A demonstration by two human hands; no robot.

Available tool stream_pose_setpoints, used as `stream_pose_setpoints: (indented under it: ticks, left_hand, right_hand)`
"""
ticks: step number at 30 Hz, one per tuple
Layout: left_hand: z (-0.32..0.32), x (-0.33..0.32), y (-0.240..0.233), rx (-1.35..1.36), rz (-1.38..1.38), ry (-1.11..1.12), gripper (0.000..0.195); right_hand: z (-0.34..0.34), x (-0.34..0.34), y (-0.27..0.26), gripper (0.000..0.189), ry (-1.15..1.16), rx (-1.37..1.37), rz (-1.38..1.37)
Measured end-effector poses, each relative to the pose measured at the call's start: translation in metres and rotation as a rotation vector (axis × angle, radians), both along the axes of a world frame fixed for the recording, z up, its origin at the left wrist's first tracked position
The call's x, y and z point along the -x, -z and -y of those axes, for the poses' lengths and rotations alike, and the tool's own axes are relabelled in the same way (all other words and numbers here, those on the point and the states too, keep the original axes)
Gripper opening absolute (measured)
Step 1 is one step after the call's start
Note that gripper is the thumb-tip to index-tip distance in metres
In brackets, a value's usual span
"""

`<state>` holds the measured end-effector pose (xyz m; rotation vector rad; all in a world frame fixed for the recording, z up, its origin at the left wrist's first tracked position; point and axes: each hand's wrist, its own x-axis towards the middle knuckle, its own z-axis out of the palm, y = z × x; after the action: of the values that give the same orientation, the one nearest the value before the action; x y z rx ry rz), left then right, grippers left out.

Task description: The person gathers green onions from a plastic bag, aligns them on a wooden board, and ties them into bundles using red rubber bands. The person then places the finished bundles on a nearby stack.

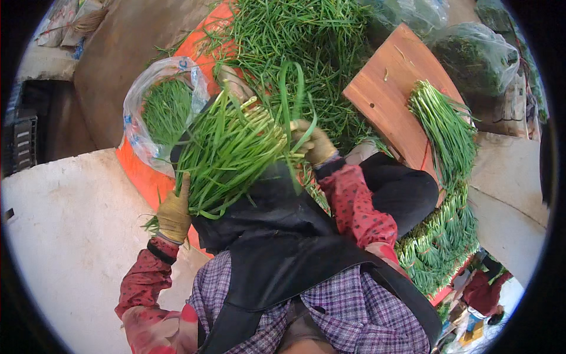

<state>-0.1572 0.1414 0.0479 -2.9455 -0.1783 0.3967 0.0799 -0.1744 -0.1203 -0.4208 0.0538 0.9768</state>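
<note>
A large loose bunch of garlic chives [230, 155] lies across my lap on a black apron [283, 212], pale stem ends towards the right. My left hand [174, 212], in a yellowish work glove, grips the leafy end at the bunch's lower left, thumb up along it. My right hand [316, 144], gloved the same way and slightly blurred, is at the stem ends. It pinches a few long blades [292, 88], which loop up above its fingers. The right fingertips are partly hidden by these leaves.
Loose chives [300, 35] are heaped ahead on an orange sheet [141, 172]. A clear plastic bag [132, 101] of greens stands at left. On the right, a tied bundle [444, 132] rests on a wooden board [376, 88]; several bundles [437, 243] are stacked nearer. Another person [484, 290] is at lower right.
</note>
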Motion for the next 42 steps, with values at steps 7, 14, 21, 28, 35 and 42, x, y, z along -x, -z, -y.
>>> stream_pose_setpoints:
  ticks: [7, 14, 21, 28, 35, 42]
  left_hand:
    - [0.011, 0.021, 0.014, 0.048, -0.205, -0.167, 0.100]
    - [0.027, 0.026, 0.001, 0.131, -0.160, -0.076, 0.095]
    - [0.033, 0.027, -0.003, 0.148, -0.202, -0.070, 0.095]
    - [0.031, 0.017, -0.005, 0.135, -0.177, 0.013, 0.093]
    - [0.029, 0.016, -0.002, 0.245, 0.001, 0.085, 0.081]
    - [0.031, 0.012, 0.000, 0.230, 0.089, 0.162, 0.074]
  right_hand:
    - [0.052, -0.019, -0.035, 0.058, 0.004, 0.769, 0.223]
    - [-0.028, 0.009, 0.001, 0.038, -0.132, 0.800, 0.423]
    - [0.021, -0.028, -0.040, 0.030, 0.120, 0.803, 0.717]
    - [-0.072, -0.006, -0.089, 0.077, -0.508, 1.250, 1.697]
    - [-0.045, 0.010, -0.032, 0.029, -0.215, 1.242, 1.619]
    - [0.008, -0.093, -0.021, 0.017, -0.153, 1.957, 1.300]
